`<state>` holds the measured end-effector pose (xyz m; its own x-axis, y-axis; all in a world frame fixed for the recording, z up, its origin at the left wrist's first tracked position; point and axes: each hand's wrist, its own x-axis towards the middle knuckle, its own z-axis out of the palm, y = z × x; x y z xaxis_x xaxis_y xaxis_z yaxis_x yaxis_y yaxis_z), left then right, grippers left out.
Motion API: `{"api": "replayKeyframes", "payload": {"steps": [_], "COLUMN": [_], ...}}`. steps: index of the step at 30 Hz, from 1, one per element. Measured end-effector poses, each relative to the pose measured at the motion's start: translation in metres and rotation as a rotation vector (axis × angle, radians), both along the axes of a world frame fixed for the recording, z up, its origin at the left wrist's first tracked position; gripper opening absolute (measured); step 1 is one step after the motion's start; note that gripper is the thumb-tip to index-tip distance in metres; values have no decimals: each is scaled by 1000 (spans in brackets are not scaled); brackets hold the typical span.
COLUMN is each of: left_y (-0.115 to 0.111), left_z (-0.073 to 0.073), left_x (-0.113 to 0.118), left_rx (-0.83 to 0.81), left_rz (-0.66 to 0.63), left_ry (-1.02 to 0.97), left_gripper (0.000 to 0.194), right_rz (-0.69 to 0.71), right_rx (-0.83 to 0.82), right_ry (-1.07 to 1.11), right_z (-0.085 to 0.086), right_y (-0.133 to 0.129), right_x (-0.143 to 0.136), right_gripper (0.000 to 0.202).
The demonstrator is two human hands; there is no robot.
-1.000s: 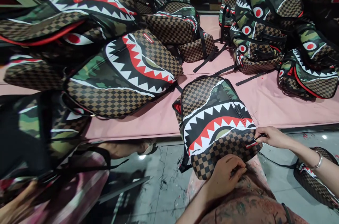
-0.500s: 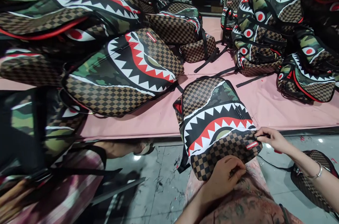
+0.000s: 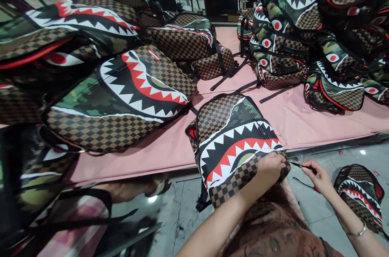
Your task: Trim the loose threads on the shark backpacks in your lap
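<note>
The right hand (image 3: 317, 176) has its fingertips pinched shut on a thin black cord (image 3: 296, 165), perhaps a zipper pull, that runs toward the right edge of the shark-mouth backpack (image 3: 234, 147); what the cord joins is too small to make out. The left hand (image 3: 270, 168) lies curled on the backpack's lower right corner, fingers bent and pressing the checkered panel, gripping the fabric rather than any separate thing. The backpack lies face up, its bottom overhanging the near edge of the pink table (image 3: 304, 121) and resting toward the person's lap. Its zippers look closed, so nothing inside shows.

A larger shark-mouth backpack (image 3: 121, 99) lies just to the left on the table. A pile of backpacks (image 3: 291, 34) stands farther back on the right, partly cut off at the top. Another backpack (image 3: 360, 192) sits on the floor beside the right forearm.
</note>
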<state>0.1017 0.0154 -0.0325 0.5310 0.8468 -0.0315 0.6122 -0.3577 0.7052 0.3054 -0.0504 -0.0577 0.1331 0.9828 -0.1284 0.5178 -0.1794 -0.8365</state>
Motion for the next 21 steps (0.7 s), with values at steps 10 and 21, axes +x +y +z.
{"api": "replayKeyframes", "payload": {"steps": [10, 21], "left_y": [11, 0], "left_z": [5, 22], "left_x": [3, 4], "left_rx": [7, 249], "left_rz": [-137, -194], "left_ry": [90, 171], "left_gripper": [12, 13], "right_rz": [59, 137], "right_rx": [-16, 79], "right_ry": [25, -116], "right_z": [-5, 4], "right_y": [-5, -1], "right_x": [-8, -15], "right_gripper": [30, 20]}}
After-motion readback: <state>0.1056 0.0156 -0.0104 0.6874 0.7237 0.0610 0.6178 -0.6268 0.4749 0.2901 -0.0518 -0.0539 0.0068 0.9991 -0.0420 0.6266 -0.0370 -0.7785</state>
